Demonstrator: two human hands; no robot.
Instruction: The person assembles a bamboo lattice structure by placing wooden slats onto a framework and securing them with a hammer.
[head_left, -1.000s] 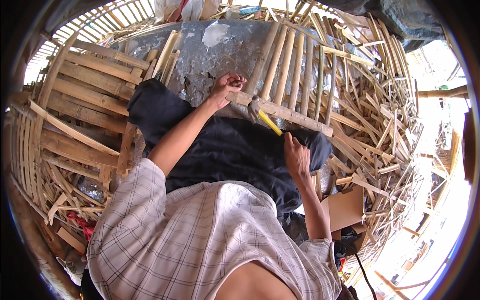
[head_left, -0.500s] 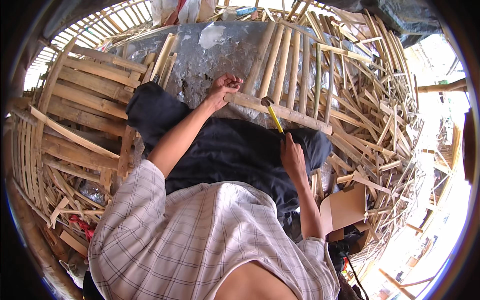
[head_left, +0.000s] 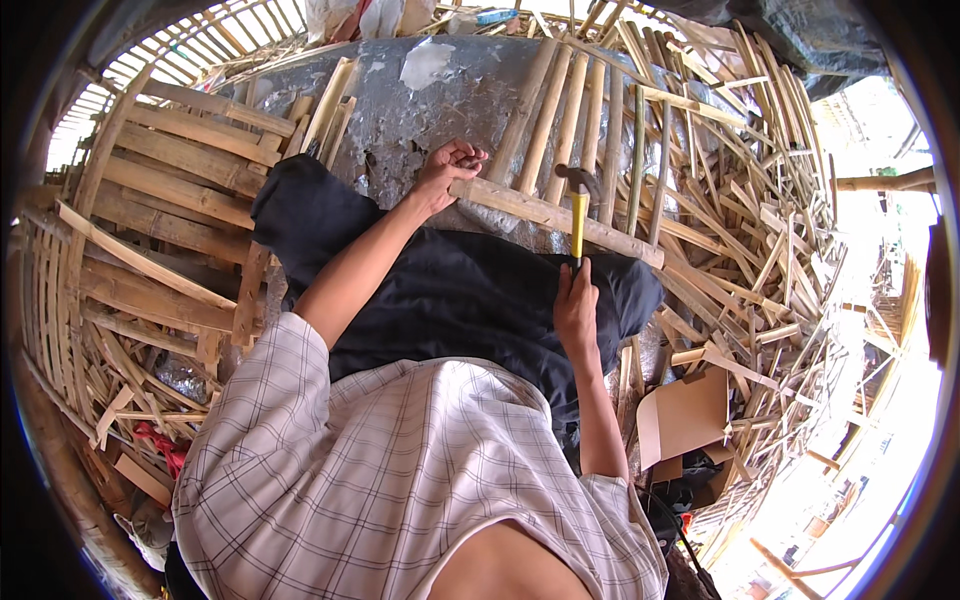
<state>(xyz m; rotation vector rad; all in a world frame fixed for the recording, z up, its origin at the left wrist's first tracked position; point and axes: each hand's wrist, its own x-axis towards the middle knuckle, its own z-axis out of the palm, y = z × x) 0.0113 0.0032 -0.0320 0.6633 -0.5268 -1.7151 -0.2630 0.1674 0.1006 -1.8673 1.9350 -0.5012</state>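
two bare hands reach out over the black cloth [head_left: 450, 290] that covers your legs. your right hand [head_left: 577, 310] is wrapped around the near end of a hammer [head_left: 579, 225], its fingers folded over the grip. the hammer points away from you, its yellow handle crossing a pale wooden bar [head_left: 530, 208] in the view, its dark head beyond the bar's far edge.

your left hand [head_left: 448, 180] is at the bar's left end, fingers loosely curled; it is too small to tell whether they pinch anything or press on the wood. the bar slants downward from left to right, close to your knees. several bamboo sticks [head_left: 545, 125] run away from it side by side, like ladder rungs, over a worn grey sheet [head_left: 400, 120].

on your left is a panel of wide bamboo slats [head_left: 180, 176], with red cloth [head_left: 165, 447] near its lower part. on your right, split strips [head_left: 770, 235] lie heaped in a tangle, and a cardboard box [head_left: 685, 412] sits near your forearm. you wear a pale checked shirt [head_left: 390, 470].
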